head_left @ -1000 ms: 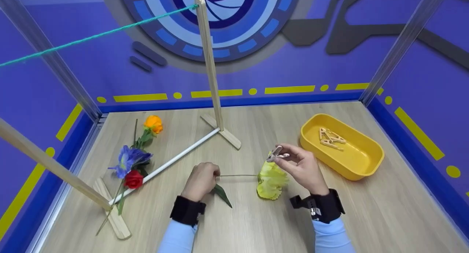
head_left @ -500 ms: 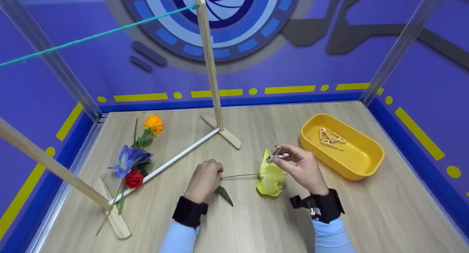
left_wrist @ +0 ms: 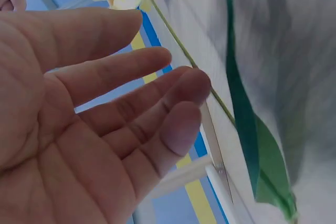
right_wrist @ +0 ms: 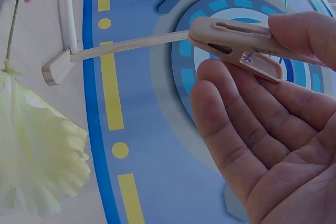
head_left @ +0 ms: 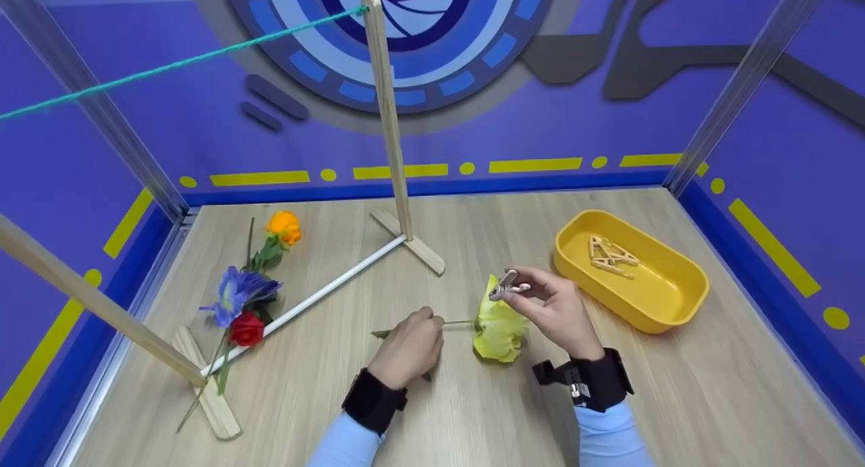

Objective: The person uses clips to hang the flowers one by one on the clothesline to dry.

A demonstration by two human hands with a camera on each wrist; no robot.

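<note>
My right hand (head_left: 555, 309) pinches a beige clothespin (right_wrist: 236, 45) between thumb and fingers, above the yellow flower's head. The yellow flower (head_left: 499, 332) lies on the table with its stem (left_wrist: 176, 43) pointing left. Over that stem is my left hand (head_left: 413, 345); in the left wrist view its fingers are loosely bent, the thumb stands apart from them, and the fingertips are right at the stem. A green leaf (left_wrist: 247, 140) of the flower shows beside those fingers. From the head camera, the left hand hides part of the stem and most of the leaf.
A yellow tub (head_left: 649, 298) with several clothespins (head_left: 610, 256) stands at right. Left lie an orange flower (head_left: 284, 228), a blue flower (head_left: 233, 297) and a red rose (head_left: 246, 328). A wooden post (head_left: 386, 115) carries a green string (head_left: 223, 50); a white rod (head_left: 324, 293) runs between the stand's feet.
My left hand has moved right along the stem toward the yellow bloom. The flower head has shifted slightly left. My right hand stays nearly still with the clothespin.
</note>
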